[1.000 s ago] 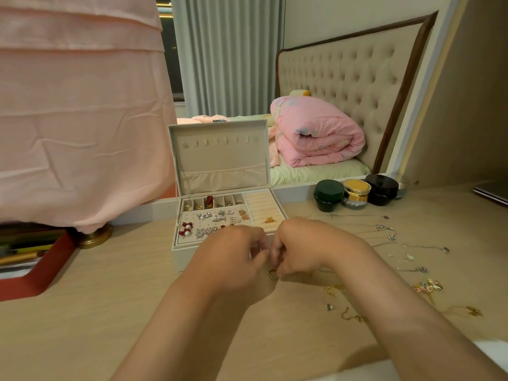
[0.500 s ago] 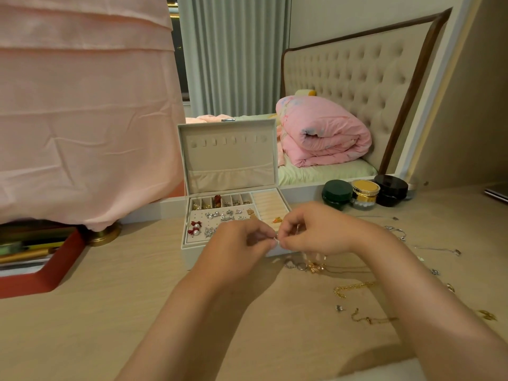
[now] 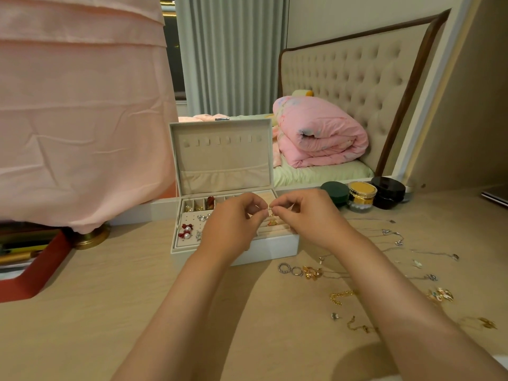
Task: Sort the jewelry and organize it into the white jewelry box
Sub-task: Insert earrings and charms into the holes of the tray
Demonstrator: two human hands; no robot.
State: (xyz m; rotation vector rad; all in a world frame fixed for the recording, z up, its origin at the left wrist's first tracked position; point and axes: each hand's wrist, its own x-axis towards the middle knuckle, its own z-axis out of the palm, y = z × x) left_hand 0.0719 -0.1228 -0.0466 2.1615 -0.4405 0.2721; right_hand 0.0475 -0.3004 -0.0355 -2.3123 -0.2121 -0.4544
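The white jewelry box (image 3: 272, 247) stands open on the wooden table, lid upright, with earrings in its left compartments and ring rolls at the right. Above its right half my left hand (image 3: 233, 224) and my right hand (image 3: 305, 215) meet, both pinching one small silver piece of jewelry (image 3: 268, 208) between thumb and fingertips. Two silver rings (image 3: 290, 269) and a gold piece (image 3: 312, 272) lie on the table just right of the box. Gold chains (image 3: 341, 295) and thin silver necklaces (image 3: 395, 237) are scattered further right.
Three round jars (image 3: 362, 195), green, gold and black, stand behind the jewelry at the mirror's foot. A pink cloth (image 3: 82, 105) hangs at the left over a brass base (image 3: 92, 237). A red tray (image 3: 33, 273) sits at the left edge.
Both hands have risen from the table in front of the box to above its ring section, carrying the small silver piece. The rings on the table have come into sight.
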